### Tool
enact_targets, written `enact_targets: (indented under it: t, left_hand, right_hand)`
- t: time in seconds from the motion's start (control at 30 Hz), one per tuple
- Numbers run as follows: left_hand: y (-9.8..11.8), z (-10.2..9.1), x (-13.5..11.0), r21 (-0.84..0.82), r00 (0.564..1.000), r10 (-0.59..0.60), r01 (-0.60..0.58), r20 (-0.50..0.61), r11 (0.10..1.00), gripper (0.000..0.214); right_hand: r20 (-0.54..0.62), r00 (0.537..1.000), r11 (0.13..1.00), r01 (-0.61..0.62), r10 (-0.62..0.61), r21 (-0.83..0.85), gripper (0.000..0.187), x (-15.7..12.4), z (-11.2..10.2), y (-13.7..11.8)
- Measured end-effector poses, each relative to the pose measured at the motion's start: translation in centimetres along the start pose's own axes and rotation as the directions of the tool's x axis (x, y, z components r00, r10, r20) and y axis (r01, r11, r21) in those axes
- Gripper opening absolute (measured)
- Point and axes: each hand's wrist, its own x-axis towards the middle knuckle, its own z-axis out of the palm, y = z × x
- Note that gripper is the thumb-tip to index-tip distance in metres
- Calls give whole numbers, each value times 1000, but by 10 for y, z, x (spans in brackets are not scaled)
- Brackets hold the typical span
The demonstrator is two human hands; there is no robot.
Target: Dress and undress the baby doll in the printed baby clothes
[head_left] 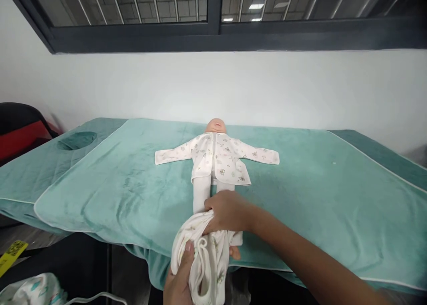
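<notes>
A baby doll [216,126] lies on its back with its head toward the wall and its arms spread. It wears a white printed jacket [230,160] and plain white leggings [202,193]. My right hand [228,212] grips the upper edge of a bunched white printed baby garment [213,260] over the doll's lower legs. Lower down, my left hand [180,276] holds the same garment from its left side, thumb on top. One bare doll foot [235,252] shows beside the cloth; the other is hidden.
A green velvety sheet [300,171] covers the bed, which has a face hole [77,140] at left. Behind it are a white wall [233,87] and a dark-framed window [213,33]. A printed cloth [33,289] and a white cord [96,296] lie at lower left.
</notes>
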Motion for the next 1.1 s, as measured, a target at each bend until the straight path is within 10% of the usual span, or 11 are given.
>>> enact_targets:
  t: [0.33, 0.7, 1.1]
  left_hand:
    - [-28, -17, 31, 217, 993, -90, 71, 75, 974, 65]
    - [-23, -15, 39, 250, 991, -112, 90, 72, 964, 68]
    - [2, -10, 55, 238, 936, 221, -288, 273, 928, 55]
  right_hand:
    - [69, 997, 984, 44, -32, -175, 37, 3, 7, -4]
    - [19, 999, 996, 42, -43, 75, 27, -6, 7, 6]
    - [-34, 995, 892, 104, -99, 440, 36, -14, 6, 22]
